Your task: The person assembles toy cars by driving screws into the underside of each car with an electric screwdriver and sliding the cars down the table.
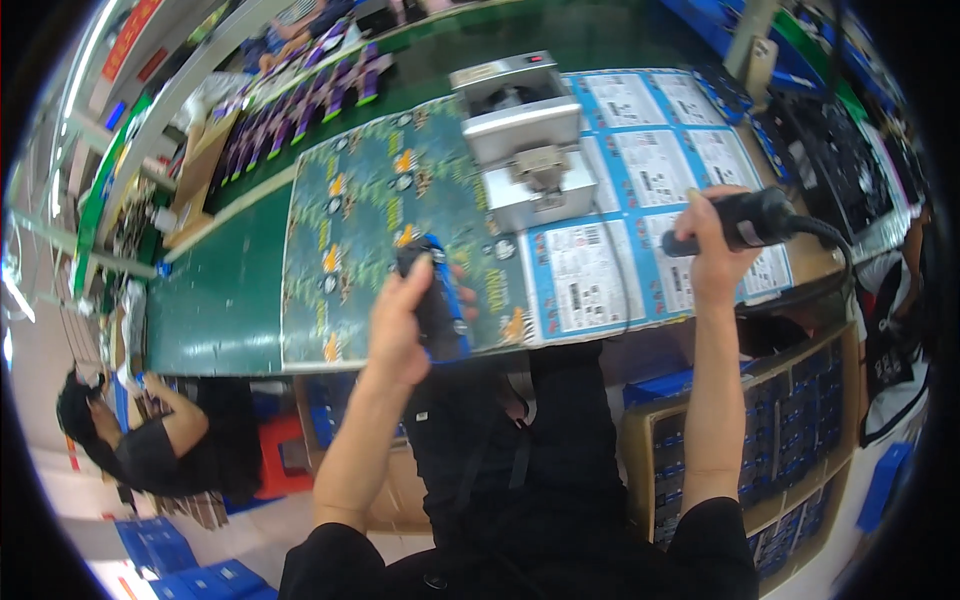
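Holding device (443, 318), corded tool (752, 218); parts (765, 440) inside carton (638, 462)

upper left: red banner (128, 40), pale characters, blurred | centre: green sheet (370, 205), repeated yellow lettering set vertically | right of centre: blue-and-white sheet (590, 280), printed label blocks with barcodes, print too fine to read | upper centre: metal machine (522, 132), small red-lit display, unreadable | right: black tool (760, 212), pale label, illegible

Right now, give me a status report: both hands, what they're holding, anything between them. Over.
Left hand gripping black-and-blue device. Right hand gripping black corded tool. Silver machine beyond, between them; thin cable across blue-and-white sheet.
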Motion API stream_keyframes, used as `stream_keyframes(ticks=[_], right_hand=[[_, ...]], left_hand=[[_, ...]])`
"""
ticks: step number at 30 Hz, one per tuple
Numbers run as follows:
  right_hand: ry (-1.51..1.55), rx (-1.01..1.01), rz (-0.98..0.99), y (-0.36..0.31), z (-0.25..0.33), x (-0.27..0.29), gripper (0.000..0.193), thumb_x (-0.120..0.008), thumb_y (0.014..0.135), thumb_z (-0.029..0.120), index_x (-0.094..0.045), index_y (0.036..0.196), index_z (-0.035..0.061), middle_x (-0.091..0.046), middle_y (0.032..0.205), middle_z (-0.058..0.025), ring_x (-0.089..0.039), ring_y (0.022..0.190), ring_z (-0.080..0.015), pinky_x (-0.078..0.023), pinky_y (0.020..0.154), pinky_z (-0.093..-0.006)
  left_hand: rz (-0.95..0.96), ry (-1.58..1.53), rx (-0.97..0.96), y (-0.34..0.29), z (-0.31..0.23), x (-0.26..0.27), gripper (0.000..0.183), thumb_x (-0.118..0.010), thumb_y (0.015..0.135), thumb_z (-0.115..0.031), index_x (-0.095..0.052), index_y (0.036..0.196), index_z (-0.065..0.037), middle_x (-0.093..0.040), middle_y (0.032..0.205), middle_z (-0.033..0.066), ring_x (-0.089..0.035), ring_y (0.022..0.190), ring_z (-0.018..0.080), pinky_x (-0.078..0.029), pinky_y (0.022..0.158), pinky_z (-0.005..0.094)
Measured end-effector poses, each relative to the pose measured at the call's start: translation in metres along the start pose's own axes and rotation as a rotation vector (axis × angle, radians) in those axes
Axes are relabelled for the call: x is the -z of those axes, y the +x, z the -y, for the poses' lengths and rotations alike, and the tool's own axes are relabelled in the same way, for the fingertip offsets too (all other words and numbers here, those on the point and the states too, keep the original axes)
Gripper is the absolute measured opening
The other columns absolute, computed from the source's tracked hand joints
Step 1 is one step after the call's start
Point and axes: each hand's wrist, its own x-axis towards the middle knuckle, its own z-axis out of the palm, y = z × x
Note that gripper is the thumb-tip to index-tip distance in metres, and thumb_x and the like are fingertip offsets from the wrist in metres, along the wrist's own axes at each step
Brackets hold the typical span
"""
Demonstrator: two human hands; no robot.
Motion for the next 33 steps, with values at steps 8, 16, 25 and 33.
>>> stream_keyframes(ticks=[8,16,25,33], right_hand=[[-0.107,0.04,-0.056,-0.001,0.002,-0.009,0.016,-0.072,0.085,0.003,-0.057,0.091,-0.0002,-0.059,0.059,-0.0061,-0.059,0.052,-0.0141,-0.05,0.058,-0.0279],[-0.079,0.062,-0.059,-0.004,0.002,-0.016,0.014,-0.07,0.087,0.003,-0.057,0.09,-0.0002,-0.059,0.058,-0.0067,-0.058,0.052,-0.0147,-0.049,0.058,-0.0286],[0.349,0.001,0.045,-0.005,0.041,-0.028,0.012,-0.061,0.093,0.007,-0.056,0.101,-0.0009,-0.062,0.07,-0.0114,-0.061,0.06,-0.0193,-0.049,0.063,-0.0328],[0.257,0.157,0.211,0.012,0.057,-0.113,0.011,-0.061,0.092,0.003,-0.058,0.103,-0.0002,-0.06,0.072,-0.0086,-0.063,0.066,-0.021,-0.054,0.073,-0.0401]], left_hand=[[0.136,-0.14,0.108,-0.01,0.025,-0.004,0.033,-0.054,0.102,-0.038,-0.057,0.113,-0.006,-0.069,0.099,0.011,-0.07,0.08,0.0198,-0.059,0.067,0.0333],[0.223,-0.089,0.008,-0.009,0.047,0.006,0.026,-0.06,0.1,-0.031,-0.061,0.109,-0.007,-0.071,0.094,0.0092,-0.07,0.075,0.0159,-0.058,0.066,0.0301],[0.192,0.224,-0.268,-0.01,0.066,-0.007,0.021,-0.065,0.098,-0.023,-0.064,0.104,-0.003,-0.066,0.082,-0.0007,-0.057,0.069,0.0021,-0.047,0.059,0.0203],[0.181,0.174,-0.154,-0.005,0.06,-0.011,0.021,-0.066,0.098,-0.022,-0.066,0.103,-0.002,-0.067,0.08,-0.0002,-0.058,0.069,0.0031,-0.048,0.06,0.0207]])
